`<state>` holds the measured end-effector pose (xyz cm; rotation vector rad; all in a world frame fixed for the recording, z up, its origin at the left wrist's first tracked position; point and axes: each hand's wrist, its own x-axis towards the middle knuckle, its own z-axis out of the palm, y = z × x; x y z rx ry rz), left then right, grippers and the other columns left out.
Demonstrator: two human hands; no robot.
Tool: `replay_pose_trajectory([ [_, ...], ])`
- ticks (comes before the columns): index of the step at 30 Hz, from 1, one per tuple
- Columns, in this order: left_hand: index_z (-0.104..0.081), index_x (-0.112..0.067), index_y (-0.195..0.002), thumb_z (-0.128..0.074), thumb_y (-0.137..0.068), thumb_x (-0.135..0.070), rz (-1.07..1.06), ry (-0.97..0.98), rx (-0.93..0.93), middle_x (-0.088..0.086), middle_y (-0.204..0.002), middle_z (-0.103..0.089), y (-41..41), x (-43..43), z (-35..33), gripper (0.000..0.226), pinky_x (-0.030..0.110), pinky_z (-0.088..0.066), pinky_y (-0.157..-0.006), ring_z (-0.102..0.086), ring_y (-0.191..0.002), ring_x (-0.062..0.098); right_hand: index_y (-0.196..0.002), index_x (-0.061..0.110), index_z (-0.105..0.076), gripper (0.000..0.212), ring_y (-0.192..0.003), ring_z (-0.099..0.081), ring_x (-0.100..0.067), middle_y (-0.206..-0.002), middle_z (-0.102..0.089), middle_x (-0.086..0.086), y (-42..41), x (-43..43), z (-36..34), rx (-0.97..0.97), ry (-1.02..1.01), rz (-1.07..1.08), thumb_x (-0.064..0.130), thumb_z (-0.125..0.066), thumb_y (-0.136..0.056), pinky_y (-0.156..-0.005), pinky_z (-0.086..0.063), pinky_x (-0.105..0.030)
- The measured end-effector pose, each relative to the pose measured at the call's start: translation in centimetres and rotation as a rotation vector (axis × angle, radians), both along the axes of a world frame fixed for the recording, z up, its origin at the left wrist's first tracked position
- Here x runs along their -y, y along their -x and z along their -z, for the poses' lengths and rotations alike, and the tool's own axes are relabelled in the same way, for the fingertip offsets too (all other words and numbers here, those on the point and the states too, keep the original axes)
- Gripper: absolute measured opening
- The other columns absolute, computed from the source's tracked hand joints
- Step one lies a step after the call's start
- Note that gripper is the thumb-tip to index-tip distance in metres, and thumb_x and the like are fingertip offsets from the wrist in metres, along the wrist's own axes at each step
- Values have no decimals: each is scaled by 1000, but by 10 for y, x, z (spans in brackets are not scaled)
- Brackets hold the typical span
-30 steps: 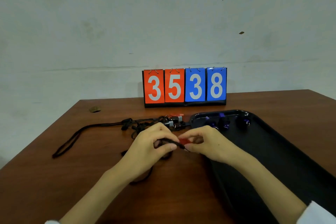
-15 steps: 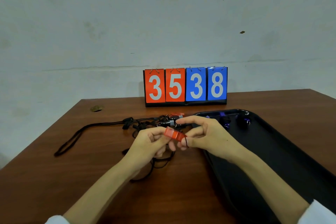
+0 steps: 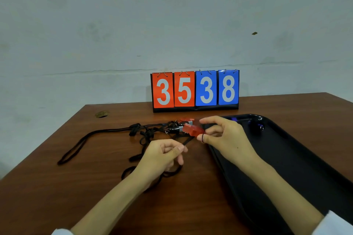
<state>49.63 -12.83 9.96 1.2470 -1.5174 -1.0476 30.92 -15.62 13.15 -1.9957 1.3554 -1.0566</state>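
Two hands shared the job: my right hand [image 3: 225, 137] pinched the red whistle [image 3: 193, 130] just off the tray's [image 3: 286, 158] left rim, and my left hand [image 3: 162, 155] pinched its black cord [image 3: 188, 141] below. Purple whistles [image 3: 259, 126] already sat in the tray; other whistles [image 3: 179, 128] lay tangled on the table [image 3: 95, 187], not yet sorted.

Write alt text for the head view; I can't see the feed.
The right hand pinches a red whistle above a wooden table while the left hand pinches its black cord. More lanyards lie tangled behind them, a black tray sits at the right, and a flip scoreboard reads 3538.
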Motion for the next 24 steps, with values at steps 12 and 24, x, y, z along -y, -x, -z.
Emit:
replay_pose_trajectory([
  [12,-75,-29,-70,-63,-79,-48,74,320,133,-19,-111,-67,8,-14,-12,25,18,-39,-98,-52,-113,-5,-100,17,-63,26,-80,-62,-1,-90,-69,8,0,4,14,-217,174,35,21,-74,-77,-83,-51,-18],
  [24,-65,-22,-111,-22,-99,-50,-36,57,-56,0,-104,-73,-13,55,-67,53,32,-43,-88,-63,-105,12,-88,28,-63,22,-89,-63,6,-92,-70,11,-7,-11,5,-209,32,-328,23,-77,-72,-83,-48,-12],
])
